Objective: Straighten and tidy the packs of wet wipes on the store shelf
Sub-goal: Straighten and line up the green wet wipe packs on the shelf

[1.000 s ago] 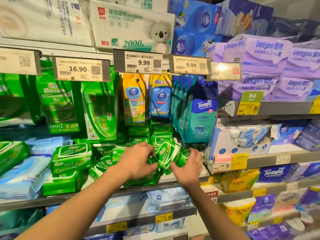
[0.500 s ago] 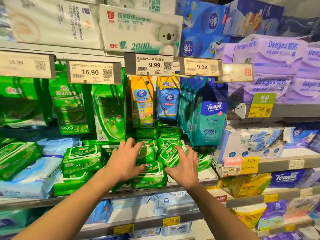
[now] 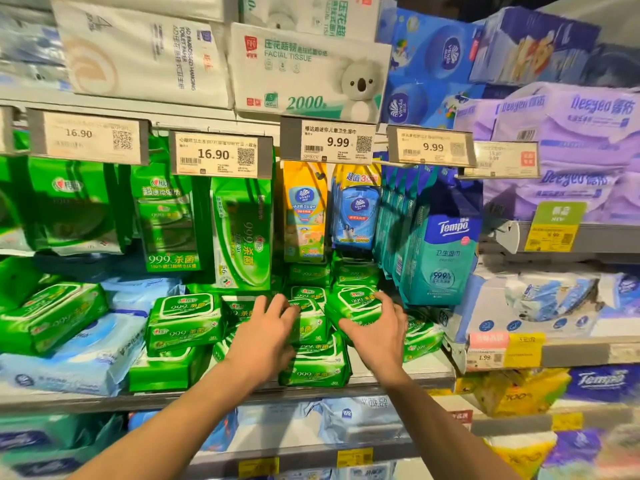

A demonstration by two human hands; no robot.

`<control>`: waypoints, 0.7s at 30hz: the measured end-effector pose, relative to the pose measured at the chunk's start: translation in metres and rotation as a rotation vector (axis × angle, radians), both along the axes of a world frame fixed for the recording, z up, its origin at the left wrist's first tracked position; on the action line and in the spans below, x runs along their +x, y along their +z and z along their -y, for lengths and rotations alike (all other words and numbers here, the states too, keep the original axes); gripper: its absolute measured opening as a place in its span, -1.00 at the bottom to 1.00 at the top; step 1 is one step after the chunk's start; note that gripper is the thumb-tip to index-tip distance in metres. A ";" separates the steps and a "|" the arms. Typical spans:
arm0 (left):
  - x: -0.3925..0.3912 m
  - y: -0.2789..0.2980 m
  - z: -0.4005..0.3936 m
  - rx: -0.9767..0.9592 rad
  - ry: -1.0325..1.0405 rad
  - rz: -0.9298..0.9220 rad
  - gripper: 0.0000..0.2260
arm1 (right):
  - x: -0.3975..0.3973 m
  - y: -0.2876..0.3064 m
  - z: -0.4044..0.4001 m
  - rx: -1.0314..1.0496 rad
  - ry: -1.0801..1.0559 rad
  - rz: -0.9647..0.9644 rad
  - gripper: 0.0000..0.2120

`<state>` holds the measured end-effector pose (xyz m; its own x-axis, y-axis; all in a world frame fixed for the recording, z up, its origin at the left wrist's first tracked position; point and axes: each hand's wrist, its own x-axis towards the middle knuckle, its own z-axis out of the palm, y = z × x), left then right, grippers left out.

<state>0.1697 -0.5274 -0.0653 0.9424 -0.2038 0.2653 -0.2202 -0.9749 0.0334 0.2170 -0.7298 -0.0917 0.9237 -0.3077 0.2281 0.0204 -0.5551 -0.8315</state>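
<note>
Small green wet wipes packs lie piled in the middle of the shelf. My right hand grips one small green pack from its right side, holding it tilted on top of the pile. My left hand lies over the left side of a neighbouring small green pack, fingers curled on its edge. Under both sits a larger green pack, lying flat at the shelf front. Another small green pack lies askew to the right of my right hand.
Two stacked green packs stand left of my hands, with pale blue packs further left. Hanging green bags, Vinda packs and Tempo packs crowd close above. Price tags jut out overhead.
Both hands have pushed a little deeper into the pile. My right hand has set its small green pack further back and more level, and my left hand has closed over the pack beside it.
</note>
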 end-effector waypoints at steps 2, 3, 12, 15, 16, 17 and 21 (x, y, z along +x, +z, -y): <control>-0.008 0.001 -0.007 0.002 -0.042 0.028 -0.37 | 0.003 0.003 -0.004 0.002 -0.011 -0.007 -0.11; -0.012 0.001 -0.011 0.004 -0.060 0.052 -0.36 | 0.006 0.005 -0.007 0.001 -0.014 -0.005 -0.11; -0.046 -0.019 -0.057 -0.083 -0.033 0.158 -0.32 | 0.044 0.033 -0.066 -0.070 -0.023 0.008 -0.11; -0.049 -0.023 -0.060 -0.119 -0.046 0.157 -0.35 | 0.055 0.031 -0.085 -0.131 -0.037 -0.013 -0.12; -0.049 -0.023 -0.059 -0.126 -0.047 0.161 -0.37 | 0.057 0.029 -0.090 -0.166 -0.037 -0.026 -0.13; -0.049 -0.023 -0.058 -0.136 -0.043 0.168 -0.40 | 0.060 0.025 -0.096 -0.197 -0.038 -0.043 -0.15; -0.048 -0.021 -0.054 -0.184 -0.031 0.196 -0.47 | 0.064 0.013 -0.111 -0.259 -0.075 -0.108 -0.21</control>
